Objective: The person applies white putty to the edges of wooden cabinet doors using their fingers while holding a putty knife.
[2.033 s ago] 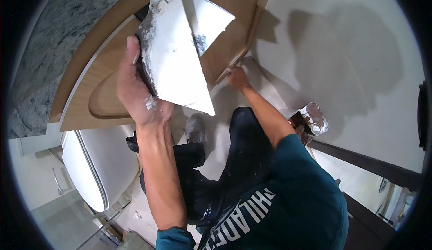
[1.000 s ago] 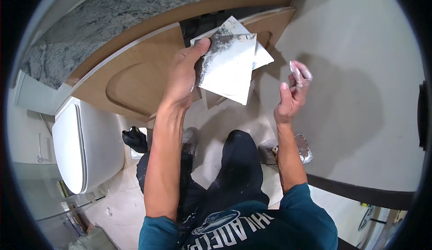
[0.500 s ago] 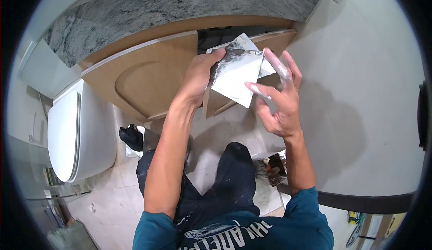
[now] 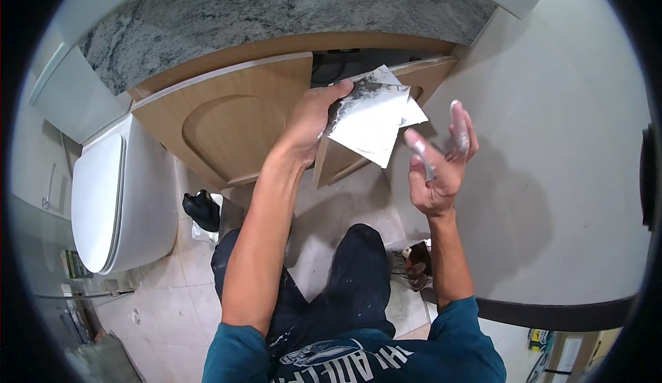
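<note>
My left hand [image 4: 310,121] grips a stack of two white angular boards [image 4: 365,124], overlapping askew, their upper edges smeared with dark grey and whitish material. The thumb lies over the smeared corner. My right hand [image 4: 445,162] is raised just right of the boards, fingers apart and bent, holding nothing, with white paste on the fingertips. Behind the boards are curved wooden cabinet doors [image 4: 248,128] under a grey mottled stone counter [image 4: 289,3], with a dark gap between them.
A white toilet with lid down [image 4: 96,203] stands left. A black object [image 4: 200,210] sits on a white container by my left leg. A metal container [image 4: 417,266] with brown contents is beside my right leg. A pale wall [image 4: 572,141] fills the right side.
The boards have moved rightward and become smaller in view. My right hand rose from the cabinet door, reached to the boards' edge, and has since drawn slightly away, fingers apart.
</note>
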A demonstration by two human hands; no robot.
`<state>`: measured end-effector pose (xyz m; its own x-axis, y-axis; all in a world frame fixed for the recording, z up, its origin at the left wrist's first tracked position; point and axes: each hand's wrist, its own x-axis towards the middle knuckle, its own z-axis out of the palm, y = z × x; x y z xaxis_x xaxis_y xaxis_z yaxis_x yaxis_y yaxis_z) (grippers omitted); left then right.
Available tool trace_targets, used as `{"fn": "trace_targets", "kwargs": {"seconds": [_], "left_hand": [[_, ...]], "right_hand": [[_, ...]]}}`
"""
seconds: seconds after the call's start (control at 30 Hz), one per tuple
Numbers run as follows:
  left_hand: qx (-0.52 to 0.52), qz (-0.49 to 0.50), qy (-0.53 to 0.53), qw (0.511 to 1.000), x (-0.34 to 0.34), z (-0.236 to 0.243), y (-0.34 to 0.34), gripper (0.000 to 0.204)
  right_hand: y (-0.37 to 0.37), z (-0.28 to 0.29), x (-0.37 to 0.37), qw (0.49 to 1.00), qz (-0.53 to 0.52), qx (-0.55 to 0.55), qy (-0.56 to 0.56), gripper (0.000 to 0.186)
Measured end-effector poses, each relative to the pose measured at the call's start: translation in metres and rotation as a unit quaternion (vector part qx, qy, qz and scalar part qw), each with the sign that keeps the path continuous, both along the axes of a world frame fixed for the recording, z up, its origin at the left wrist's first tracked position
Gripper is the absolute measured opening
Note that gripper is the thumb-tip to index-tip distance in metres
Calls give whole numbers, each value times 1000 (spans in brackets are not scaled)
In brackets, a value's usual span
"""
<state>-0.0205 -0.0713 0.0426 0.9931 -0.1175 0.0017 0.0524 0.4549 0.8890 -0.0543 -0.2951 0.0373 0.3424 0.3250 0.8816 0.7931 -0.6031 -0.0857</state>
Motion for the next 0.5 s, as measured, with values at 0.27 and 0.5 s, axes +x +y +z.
{"fn": "trace_targets", "kwargs": {"seconds": [0.27,0.5], "left_hand": [[-4,-18,21,1000,-2,4,6,35],[-5,-20,24,1000,0,4,8,33]], "right_hand": [[31,20,16,988,70,70,120,49],[29,12,17,985,77,78,134,46]]}}
